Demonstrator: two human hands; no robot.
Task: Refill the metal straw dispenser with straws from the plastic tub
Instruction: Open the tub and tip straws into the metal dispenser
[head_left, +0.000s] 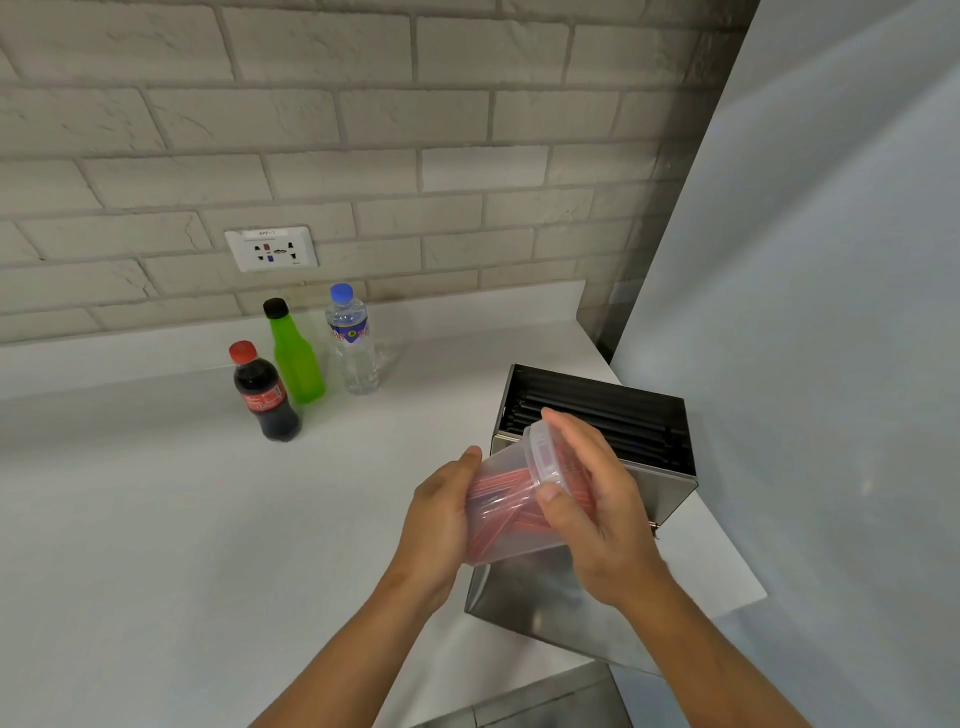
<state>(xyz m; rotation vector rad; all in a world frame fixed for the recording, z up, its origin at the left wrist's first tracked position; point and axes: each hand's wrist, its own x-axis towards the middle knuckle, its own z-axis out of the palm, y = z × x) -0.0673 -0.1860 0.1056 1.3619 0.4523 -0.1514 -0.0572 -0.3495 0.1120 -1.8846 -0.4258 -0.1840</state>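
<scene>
1. The plastic tub (511, 512) of red straws (498, 506) lies tilted between my palms, above the open metal dispenser (587, 525).
2. My left hand (441, 519) cups its base, fingers curled.
3. My right hand (592, 499) wraps its rim, thumb pressing.

I see pale brick wall (363, 130) behind white desk (130, 493). Wall socket (271, 248) above desk edge. Plain grey panel (831, 312) on right. Lighting even.
</scene>
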